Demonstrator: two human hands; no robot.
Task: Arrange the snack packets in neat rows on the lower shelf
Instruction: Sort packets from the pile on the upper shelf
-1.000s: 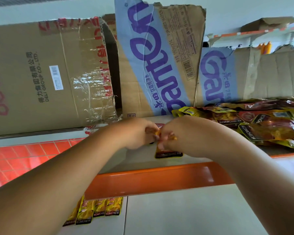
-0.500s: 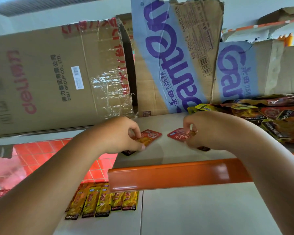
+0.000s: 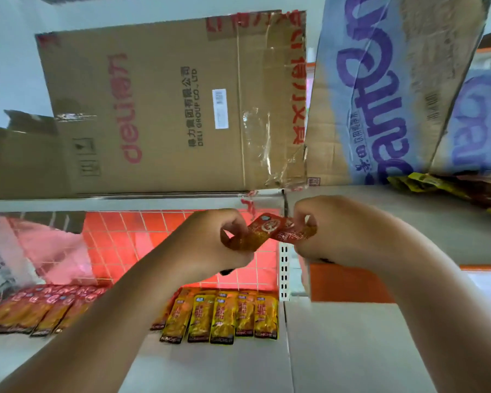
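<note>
Left hand (image 3: 210, 245): fingers curled, pinching the lower left end of one red snack packet (image 3: 245, 239); held in the air above the yellow packet row (image 3: 224, 316).
Right hand (image 3: 340, 231): fingers curled, pinching a second red snack packet (image 3: 294, 234); up and to the right of the yellow packet row.
Held packets: their inner ends overlap between the two hands, and neither touches a shelf.
Yellow packet row: five or so packets lying flat and side by side on the lower shelf (image 3: 210, 364), with its right end just beside the shelf seam.
Open room: bare lower shelf lies in front of the yellow packet row and to its right beyond the seam.
Red packet row (image 3: 40, 307): flat on the same shelf, well to the left of the yellow packet row; the left forearm crosses between them.
Perforated upright (image 3: 284, 273): stands just behind the right end of the yellow packet row.
Upper shelf (image 3: 394, 222): above and right of the yellow packet row, and its orange front edge (image 3: 349, 282) sits under the right hand.
Loose packet heap (image 3: 465, 191): on the upper shelf, far right.
Deli carton (image 3: 167, 109): high above the yellow packet row.
Ganten carton (image 3: 380, 80): leaning to the right of the Deli carton.
Red tiles (image 3: 119, 236): behind the yellow packet row.
</note>
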